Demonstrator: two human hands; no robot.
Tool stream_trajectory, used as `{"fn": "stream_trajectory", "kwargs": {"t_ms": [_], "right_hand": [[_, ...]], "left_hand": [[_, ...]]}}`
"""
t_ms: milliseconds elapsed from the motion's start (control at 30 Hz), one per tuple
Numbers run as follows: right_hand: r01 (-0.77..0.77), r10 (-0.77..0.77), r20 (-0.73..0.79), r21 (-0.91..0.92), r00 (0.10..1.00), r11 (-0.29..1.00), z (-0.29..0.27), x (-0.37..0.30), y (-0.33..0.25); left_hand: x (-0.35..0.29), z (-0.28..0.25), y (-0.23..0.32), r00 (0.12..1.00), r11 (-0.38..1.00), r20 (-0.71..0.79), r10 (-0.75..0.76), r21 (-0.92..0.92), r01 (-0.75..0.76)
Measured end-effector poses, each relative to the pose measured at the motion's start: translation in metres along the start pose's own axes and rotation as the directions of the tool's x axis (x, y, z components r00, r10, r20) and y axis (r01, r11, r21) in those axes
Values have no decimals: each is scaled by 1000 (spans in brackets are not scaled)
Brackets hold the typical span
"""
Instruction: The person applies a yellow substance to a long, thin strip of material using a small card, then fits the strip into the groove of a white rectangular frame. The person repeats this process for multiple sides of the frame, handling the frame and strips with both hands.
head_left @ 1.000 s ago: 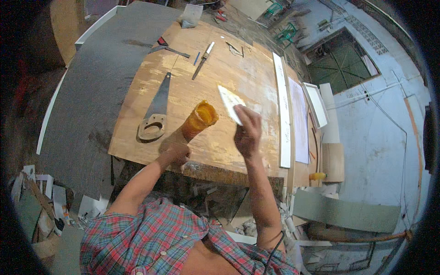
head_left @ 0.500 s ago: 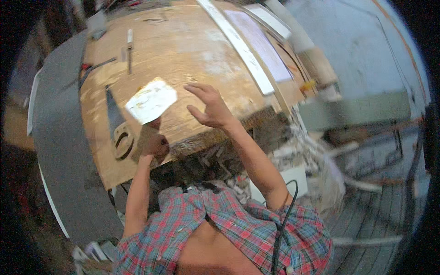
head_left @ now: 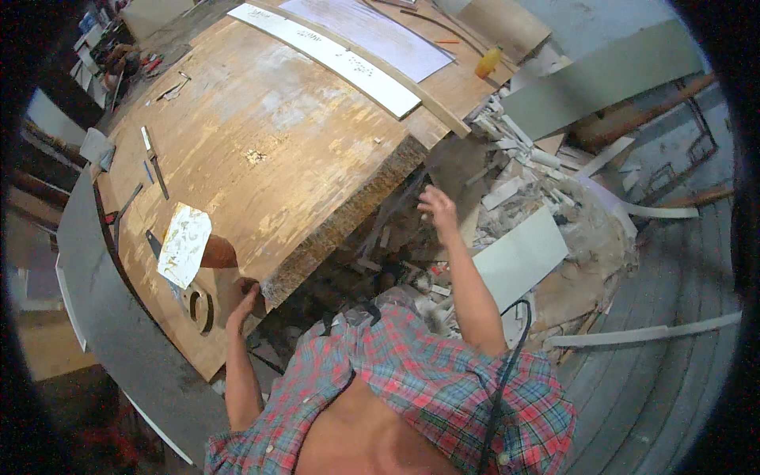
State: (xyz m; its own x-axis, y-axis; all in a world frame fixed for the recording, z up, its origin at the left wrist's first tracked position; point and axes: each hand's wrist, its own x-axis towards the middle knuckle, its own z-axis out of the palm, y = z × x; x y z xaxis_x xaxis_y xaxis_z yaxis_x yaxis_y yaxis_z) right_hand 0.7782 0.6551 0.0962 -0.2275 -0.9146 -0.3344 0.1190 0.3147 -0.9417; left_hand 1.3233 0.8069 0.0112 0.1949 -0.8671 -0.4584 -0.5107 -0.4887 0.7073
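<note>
Amber cup [head_left: 219, 253], head view: just up-left of L hand [head_left: 247, 298], long axis slanting away from its curled fingers, grip unclear; white sheet [head_left: 184, 247] overlaps far end. R hand [head_left: 440, 212] well apart, fingers loosely spread, w/ nothing visible.

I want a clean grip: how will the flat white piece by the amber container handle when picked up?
The white piece is probably light, as it looks thin. It seems fairly stiff, since it looks flat without visible sagging. Being smeared with something yellowish, it might be tacky or slippery.
</note>
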Motion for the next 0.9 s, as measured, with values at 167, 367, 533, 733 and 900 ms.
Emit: {"fn": "stream_trajectory", "kwargs": {"t_ms": [167, 367, 533, 733, 900], "right_hand": [[-51, 44, 53, 133, 998, 990, -21, 95, -36], [-133, 45, 476, 151, 878, 980, -10, 159, -57], [-32, 47, 488, -38, 871, 999, -24, 200, -53], [-203, 202, 501, -54, 842, 978, -56, 229, -110], [52, -73, 438, 60, 896, 997, -134, 255, -121]], "left_hand": [[-15, 6, 25, 988, 987, 2, -156, -38, 155], [-45, 17, 58, 894, 915, -225, -388, -212, 344], [-46, 45, 138, 875, 846, -305, -375, -498, 189], [-27, 70, 189, 833, 736, -439, -336, -674, -59], [16, 82, 279, 856, 747, -440, -270, -657, -102]]}}
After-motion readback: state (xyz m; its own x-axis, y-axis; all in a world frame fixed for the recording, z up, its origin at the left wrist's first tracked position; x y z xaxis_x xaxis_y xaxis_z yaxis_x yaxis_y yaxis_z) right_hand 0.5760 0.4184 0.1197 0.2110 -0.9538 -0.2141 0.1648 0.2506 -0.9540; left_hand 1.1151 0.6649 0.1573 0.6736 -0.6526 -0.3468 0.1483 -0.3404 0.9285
